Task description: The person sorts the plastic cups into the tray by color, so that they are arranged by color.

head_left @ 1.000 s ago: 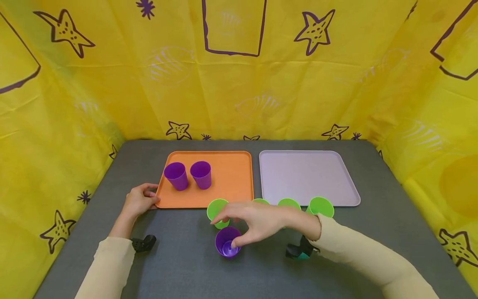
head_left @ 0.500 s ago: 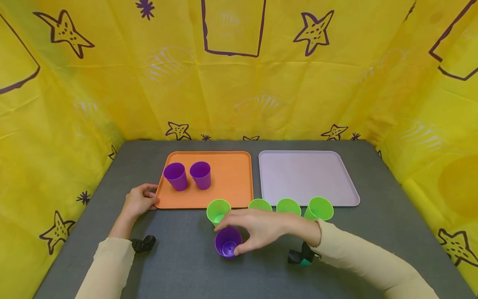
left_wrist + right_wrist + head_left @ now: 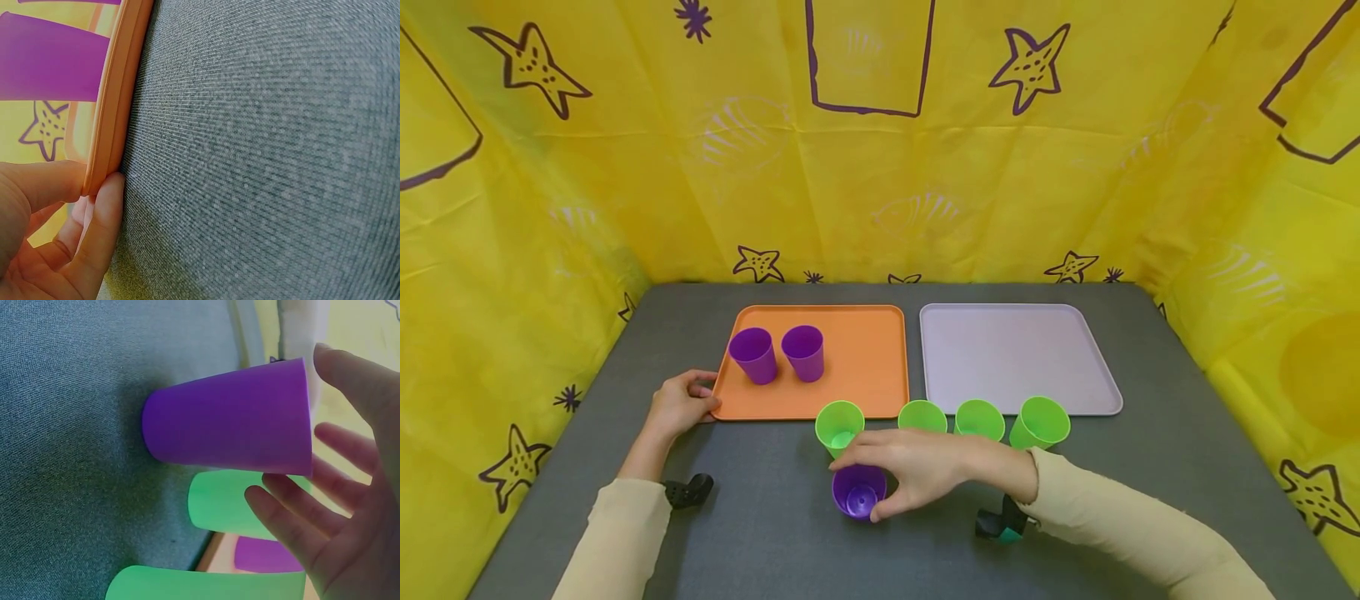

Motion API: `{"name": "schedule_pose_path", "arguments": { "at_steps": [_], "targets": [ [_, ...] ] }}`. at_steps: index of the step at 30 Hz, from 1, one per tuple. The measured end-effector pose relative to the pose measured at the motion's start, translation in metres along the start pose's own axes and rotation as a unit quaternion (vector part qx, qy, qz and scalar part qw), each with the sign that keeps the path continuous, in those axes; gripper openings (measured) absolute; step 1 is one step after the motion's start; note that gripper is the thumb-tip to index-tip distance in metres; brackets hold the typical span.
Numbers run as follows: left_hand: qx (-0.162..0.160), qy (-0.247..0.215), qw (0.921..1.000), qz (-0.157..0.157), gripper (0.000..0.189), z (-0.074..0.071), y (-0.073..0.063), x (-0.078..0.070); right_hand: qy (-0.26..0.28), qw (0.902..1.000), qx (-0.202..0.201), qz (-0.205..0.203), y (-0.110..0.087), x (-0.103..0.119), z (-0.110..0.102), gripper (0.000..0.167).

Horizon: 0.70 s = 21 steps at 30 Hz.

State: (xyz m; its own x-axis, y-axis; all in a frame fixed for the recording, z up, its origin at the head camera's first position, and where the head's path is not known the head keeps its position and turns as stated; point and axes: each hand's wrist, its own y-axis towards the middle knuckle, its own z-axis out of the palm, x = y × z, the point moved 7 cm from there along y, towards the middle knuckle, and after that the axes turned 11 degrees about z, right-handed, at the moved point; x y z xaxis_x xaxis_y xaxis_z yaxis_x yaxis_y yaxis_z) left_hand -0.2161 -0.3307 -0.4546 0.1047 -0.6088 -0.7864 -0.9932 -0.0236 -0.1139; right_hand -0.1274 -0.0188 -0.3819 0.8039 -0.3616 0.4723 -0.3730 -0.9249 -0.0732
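With thumb and finger, my left hand (image 3: pixel 676 405) pinches the near left corner of an orange tray (image 3: pixel 865 358); the left wrist view shows the tray rim (image 3: pixel 115 112) between them. Two upright purple cups, one at the left (image 3: pixel 754 357) and one beside it (image 3: pixel 804 353), stand on that tray. My right hand (image 3: pixel 917 467) spreads around the mouth of a third purple cup (image 3: pixel 853 492), which stands upright on the table. In the right wrist view the thumb is slightly apart from this purple cup (image 3: pixel 231 419), and the fingers (image 3: pixel 284 519) lie by its opposite rim.
Several green cups stand in a row behind my right hand, among them one at the left (image 3: pixel 838 423) and one at the right (image 3: pixel 1042 419). A pale lilac tray (image 3: pixel 1015 354) lies at the back right of the dark table (image 3: pixel 760 517). Yellow cloth hangs around.
My right hand has lowered slightly toward the near purple cup, and its thumb has moved to the cup's outer right side. The left hand and tray have stayed put.
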Motion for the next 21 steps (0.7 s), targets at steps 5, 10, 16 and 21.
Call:
{"name": "schedule_pose_path", "arguments": {
  "at_steps": [5, 10, 16, 21],
  "targets": [
    [0.000, -0.002, 1.0000, 0.001, 0.049, 0.000, 0.000, -0.001, -0.010, 0.9999, 0.005, 0.003, 0.000, -0.001, 0.003, 0.064],
    [-0.001, 0.000, 1.0000, 0.003, 0.049, 0.000, 0.000, -0.001, -0.004, 0.9999, 0.008, 0.007, 0.000, -0.002, 0.005, 0.064],
    [-0.002, -0.002, 1.0000, 0.002, 0.049, 0.001, 0.001, 0.000, 0.010, 0.9999, 0.007, 0.008, -0.001, -0.002, 0.002, 0.063],
    [-0.002, -0.004, 1.0000, 0.001, 0.049, 0.001, 0.002, 0.002, 0.035, 0.9994, 0.005, 0.000, -0.002, 0.000, -0.006, 0.063]
  ]
}}
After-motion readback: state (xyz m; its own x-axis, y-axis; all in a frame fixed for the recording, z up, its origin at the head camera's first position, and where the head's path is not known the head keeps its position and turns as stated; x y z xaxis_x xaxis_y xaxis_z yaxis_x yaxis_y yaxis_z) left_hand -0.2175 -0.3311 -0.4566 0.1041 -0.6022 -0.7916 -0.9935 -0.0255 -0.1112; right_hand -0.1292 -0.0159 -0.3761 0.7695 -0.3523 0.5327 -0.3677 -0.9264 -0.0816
